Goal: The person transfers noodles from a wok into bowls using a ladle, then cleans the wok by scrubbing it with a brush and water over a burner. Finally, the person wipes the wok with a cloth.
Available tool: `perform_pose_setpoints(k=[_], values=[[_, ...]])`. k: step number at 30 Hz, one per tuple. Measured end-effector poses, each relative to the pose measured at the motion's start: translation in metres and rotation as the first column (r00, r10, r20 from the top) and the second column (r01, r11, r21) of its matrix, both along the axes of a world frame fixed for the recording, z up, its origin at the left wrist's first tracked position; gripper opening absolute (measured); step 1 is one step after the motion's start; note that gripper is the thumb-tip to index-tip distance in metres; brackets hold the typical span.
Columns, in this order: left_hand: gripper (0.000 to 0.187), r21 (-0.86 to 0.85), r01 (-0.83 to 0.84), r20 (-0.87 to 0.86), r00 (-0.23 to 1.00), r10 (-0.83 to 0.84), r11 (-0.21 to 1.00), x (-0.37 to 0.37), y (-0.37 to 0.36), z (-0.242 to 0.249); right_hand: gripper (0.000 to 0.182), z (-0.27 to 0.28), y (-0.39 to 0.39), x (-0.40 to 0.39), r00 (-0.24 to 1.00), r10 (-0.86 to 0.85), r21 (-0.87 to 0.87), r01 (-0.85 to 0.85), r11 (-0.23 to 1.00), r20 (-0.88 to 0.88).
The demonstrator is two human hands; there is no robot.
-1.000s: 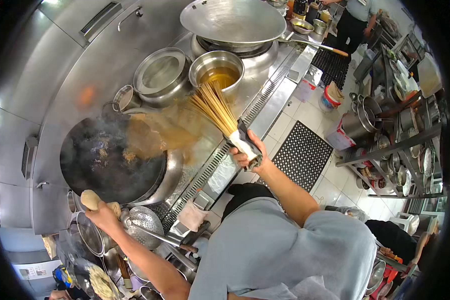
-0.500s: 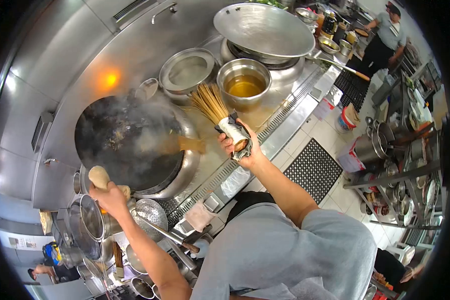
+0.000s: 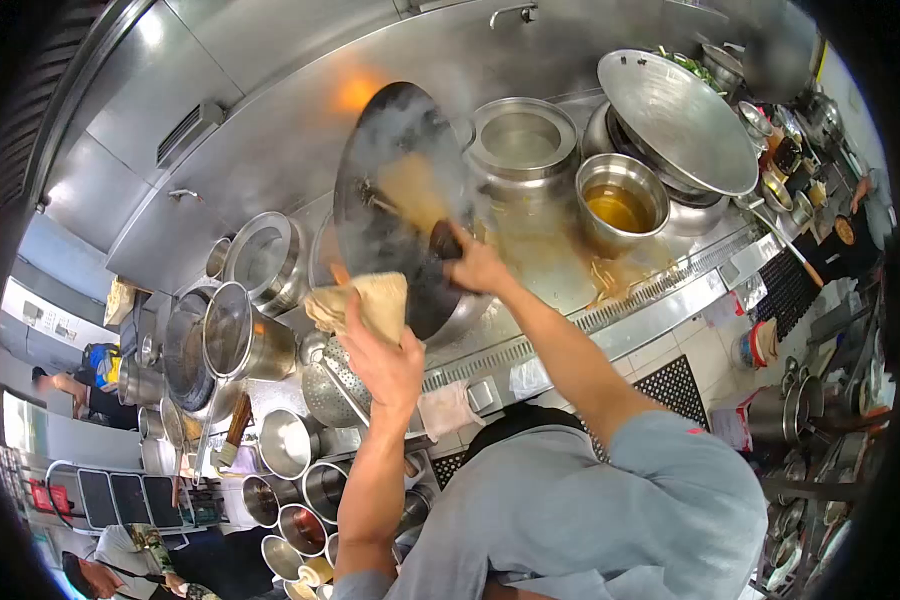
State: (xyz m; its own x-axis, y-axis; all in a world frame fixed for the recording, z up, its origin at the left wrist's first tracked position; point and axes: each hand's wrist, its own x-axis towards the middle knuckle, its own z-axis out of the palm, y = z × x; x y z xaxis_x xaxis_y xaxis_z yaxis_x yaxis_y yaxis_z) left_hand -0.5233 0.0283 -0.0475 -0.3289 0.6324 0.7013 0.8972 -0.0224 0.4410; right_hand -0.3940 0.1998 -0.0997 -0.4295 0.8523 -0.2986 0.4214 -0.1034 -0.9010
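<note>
A blackened wok (image 3: 375,140) stands steeply tilted on the range, with steam over its inner face. My right hand (image 3: 478,266) grips the dark-wrapped handle of a bamboo wok brush (image 3: 412,190). Its tan bristles, blurred, are against the inside of the wok. In my left hand (image 3: 385,365) is a folded beige cloth (image 3: 375,300), at the wok's lower left rim. Whether the fingers also clasp the rim through the cloth is hidden.
Right of the wok are a lidded pot (image 3: 523,140), a steel pot of yellow liquid (image 3: 620,208) and a large pale wok (image 3: 680,120). A perforated ladle (image 3: 335,390) and several steel pots (image 3: 288,445) stand at left. A person (image 3: 120,560) is at lower left.
The wok has gone from lying nearly level to steeply tilted. My right hand has moved the brush from over the counter into it. My left hand still holds the cloth; the view has swung left.
</note>
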Motion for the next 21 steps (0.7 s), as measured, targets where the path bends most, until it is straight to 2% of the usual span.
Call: perform_pose_setpoints(k=[2, 3, 4, 5, 6, 7, 8, 9, 10, 11, 12, 13, 14, 15, 16, 19, 21], values=[[0.077, 0.018, 0.001, 0.025, 1.000, -0.002, 1.000, -0.005, -0.005, -0.016, 0.090, -0.011, 0.007, -0.017, 0.990, -0.088, 0.024, 0.091, 0.996, -0.108], [0.076, 0.045, -0.017, 0.037, 0.999, 0.016, 0.999, -0.009, -0.002, -0.021, 0.091, -0.022, -0.010, -0.028, 0.986, -0.041, 0.190, 0.072, 0.979, -0.161], [0.074, 0.066, -0.032, 0.050, 0.998, 0.029, 0.997, -0.013, 0.001, -0.023, 0.092, -0.015, -0.042, -0.029, 0.994, 0.076, 0.354, -0.045, 0.934, -0.073], [0.073, 0.059, -0.079, 0.149, 0.986, 0.069, 0.995, -0.017, 0.003, -0.016, 0.093, -0.002, -0.077, -0.016, 0.976, 0.220, 0.319, -0.209, 0.924, 0.003], [0.070, 0.063, -0.103, 0.233, 0.969, 0.086, 0.993, -0.030, 0.006, -0.018, 0.095, 0.016, -0.098, 0.005, 0.914, 0.384, 0.211, -0.404, 0.890, 0.129], [0.067, 0.058, -0.128, 0.322, 0.941, 0.103, 0.990, -0.045, 0.007, -0.024, 0.096, -0.014, -0.097, 0.024, 0.848, 0.463, 0.187, -0.514, 0.837, 0.256], [0.063, -0.023, -0.192, 0.389, 0.902, 0.186, 0.981, -0.053, 0.005, -0.026, 0.097, -0.026, -0.085, 0.051, 0.777, 0.479, 0.095, -0.558, 0.824, 0.409], [0.059, -0.106, -0.245, 0.446, 0.854, 0.267, 0.964, -0.063, 0.004, -0.030, 0.098, -0.026, -0.073, 0.079, 0.839, 0.368, 0.004, -0.403, 0.915, 0.400], [0.057, -0.097, -0.243, 0.455, 0.851, 0.260, 0.965, -0.094, 0.001, -0.062, 0.095, -0.081, -0.052, 0.101, 0.955, 0.052, 0.334, -0.153, 0.930, 0.292], [0.056, -0.089, -0.243, 0.466, 0.847, 0.256, 0.966, -0.117, 0.002, -0.094, 0.091, -0.062, -0.043, 0.117, 0.999, -0.039, 0.075, 0.039, 0.996, 0.006], [0.049, -0.136, -0.258, 0.589, 0.755, 0.288, 0.956, -0.110, 0.005, -0.093, 0.087, -0.040, -0.032, 0.133, 0.948, -0.205, -0.233, 0.148, 0.961, -0.242], [0.046, -0.160, -0.253, 0.684, 0.669, 0.292, 0.954, -0.116, 0.007, -0.112, 0.067, -0.051, -0.021, 0.139, 0.805, -0.365, -0.391, 0.182, 0.902, -0.468], [0.042, -0.173, -0.250, 0.769, 0.570, 0.289, 0.953, -0.126, 0.017, -0.138, 0.058, -0.067, -0.017, 0.142, 0.651, -0.415, -0.529, 0.024, 0.849, -0.636], [0.039, -0.176, -0.248, 0.843, 0.463, 0.276, 0.953, -0.119, 0.027, -0.134, 0.053, -0.059, -0.015, 0.140, 0.454, -0.476, -0.596, -0.166, 0.785, -0.753], [0.034, -0.277, -0.102, 0.890, 0.348, 0.295, 0.956, -0.110, 0.023, -0.127, 0.046, -0.053, -0.020, 0.136, 0.346, -0.466, -0.552, -0.212, 0.806, -0.814], [0.051, -0.044, 0.156, 0.999, 0.007, 0.043, 0.987, -0.101, 0.007, -0.139, 0.045, -0.033, -0.032, 0.115, 0.132, -0.517, -0.531, -0.294, 0.795, -0.846], [0.064, 0.023, 0.109, 0.974, 0.220, -0.047, 0.994, -0.060, -0.021, -0.151, 0.044, -0.014, -0.037, 0.107, 0.139, -0.512, -0.530, -0.276, 0.802, -0.848]])
